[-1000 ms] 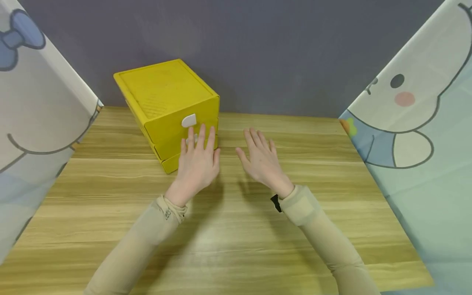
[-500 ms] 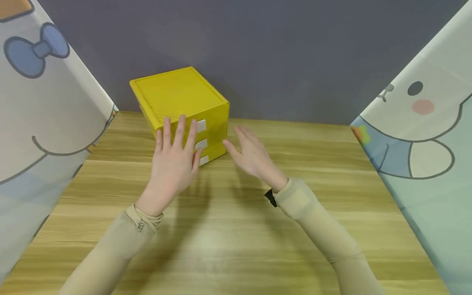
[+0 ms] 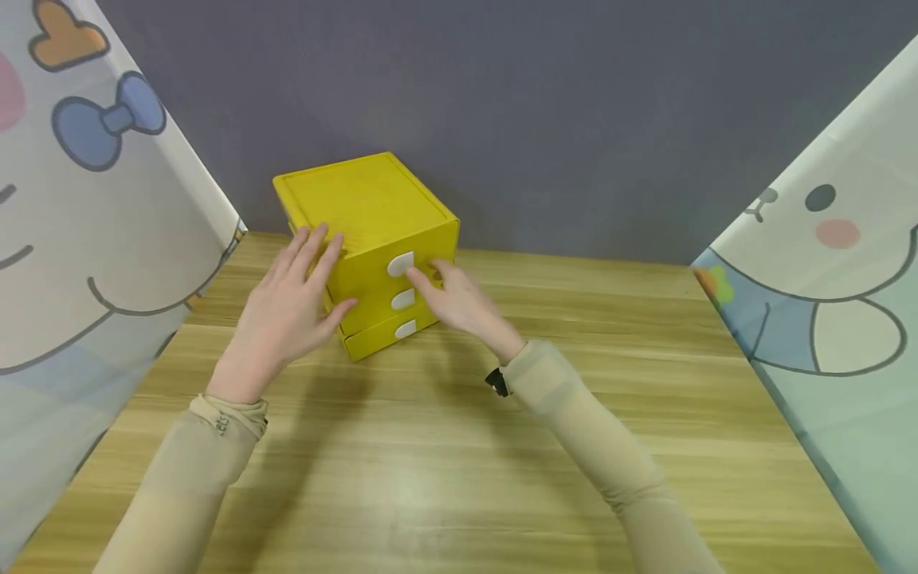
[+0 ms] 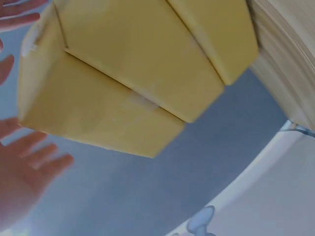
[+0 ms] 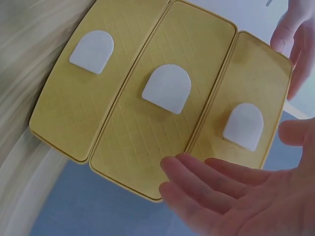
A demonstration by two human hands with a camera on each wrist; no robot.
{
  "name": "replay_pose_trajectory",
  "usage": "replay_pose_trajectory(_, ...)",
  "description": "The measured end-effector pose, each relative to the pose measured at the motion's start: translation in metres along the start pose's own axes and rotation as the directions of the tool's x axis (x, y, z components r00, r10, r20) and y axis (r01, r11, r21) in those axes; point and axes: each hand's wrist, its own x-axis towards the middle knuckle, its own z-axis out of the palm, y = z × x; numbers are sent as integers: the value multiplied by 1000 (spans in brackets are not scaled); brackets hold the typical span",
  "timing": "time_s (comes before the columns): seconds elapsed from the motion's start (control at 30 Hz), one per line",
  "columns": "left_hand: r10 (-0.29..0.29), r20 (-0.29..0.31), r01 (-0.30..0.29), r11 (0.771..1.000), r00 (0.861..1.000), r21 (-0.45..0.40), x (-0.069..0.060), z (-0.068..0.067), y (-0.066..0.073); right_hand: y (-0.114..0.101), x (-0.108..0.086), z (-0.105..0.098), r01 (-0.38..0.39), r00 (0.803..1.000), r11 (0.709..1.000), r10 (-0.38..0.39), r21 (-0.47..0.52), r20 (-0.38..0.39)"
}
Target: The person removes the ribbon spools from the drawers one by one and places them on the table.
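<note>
A yellow three-drawer box stands at the back left of the wooden table. Its drawer fronts carry white rounded tabs, with the top tab closest to my right hand. That hand's fingers are loosely bent in front of the box's right side, holding nothing; contact cannot be made out. My left hand is by the front left corner, fingers spread and thumb apart. In the left wrist view, the left hand shows beside the box's upper edge. All drawers look closed.
The wood-grain table extends in front and to the right of the box. A dark grey wall rises behind it. Cartoon-printed cloths hang at the left and right.
My left hand has moved left, from in front of the box to its front left corner. My right hand has moved left to the drawer fronts. The head view has shifted.
</note>
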Motion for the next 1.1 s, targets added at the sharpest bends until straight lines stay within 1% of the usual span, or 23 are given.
replay_pose_trajectory(0.13, 72, -29, -74, 995, 997, -66, 0, 3, -12, -3, 7, 3, -21, 1000, 1000, 21, 18, -5)
replay_pose_trajectory(0.23, 94, -37, -97, 991, 995, -89, -1, 3, -18, -6, 11, 4, -19, 1000, 999, 19, 29, -9)
replay_pose_trajectory(0.43, 136, -42, -141, 980, 990, -140, -5, 0, -28, -11, 16, 6, 15, 1000, 997, -14, 77, -13)
replay_pose_trajectory(0.6, 178, -76, -186, 974, 981, -132, -6, 0, -30, -13, 20, 10, 16, 999, 989, -10, 147, -42)
replay_pose_trajectory(0.67, 196, -102, -207, 972, 975, -111, -6, 1, -30, -13, 20, 12, 8, 999, 982, 2, 189, -50)
replay_pose_trajectory(0.73, 222, -133, -235, 967, 966, -98, -3, 4, -31, -11, 19, 13, -7, 998, 971, 22, 238, -61)
replay_pose_trajectory(0.83, 256, -180, -275, 958, 950, -85, -1, 9, -32, -9, 19, 15, -27, 996, 948, 53, 316, -76)
replay_pose_trajectory(0.9, 270, -205, -292, 952, 941, -90, 1, 12, -34, -7, 19, 16, -32, 994, 933, 69, 358, -90)
replay_pose_trajectory(1.0, 287, -236, -319, 941, 928, -113, 5, 17, -36, -4, 19, 17, -33, 988, 913, 90, 406, -123)
replay_pose_trajectory(1.1, 282, -252, -328, 930, 926, -166, 8, 22, -39, -1, 18, 17, -28, 982, 896, 107, 443, -155)
